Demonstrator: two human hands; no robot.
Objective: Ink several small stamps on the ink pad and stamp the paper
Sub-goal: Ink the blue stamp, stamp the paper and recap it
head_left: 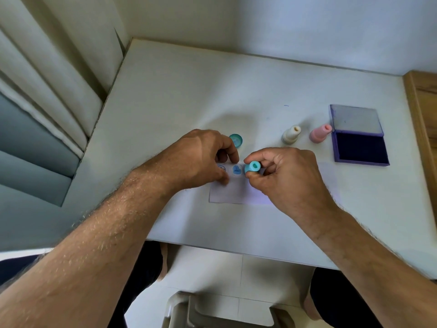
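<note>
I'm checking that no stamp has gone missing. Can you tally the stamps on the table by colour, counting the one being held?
Teal plastic stamp: 1, held in the right hand at
Cream plastic stamp: 1, standing at
Pink plastic stamp: 1, standing at
Total: 3 stamps
The round teal cap is not counted.

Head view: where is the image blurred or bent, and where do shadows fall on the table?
Head view: the forearms near the bottom edge are smeared, while the blue stamp in the right hand is fairly sharp; the wide lens bends the table edges; soft shadow lies beyond the left hand; the ink pad lid shows dull sheen.
</note>
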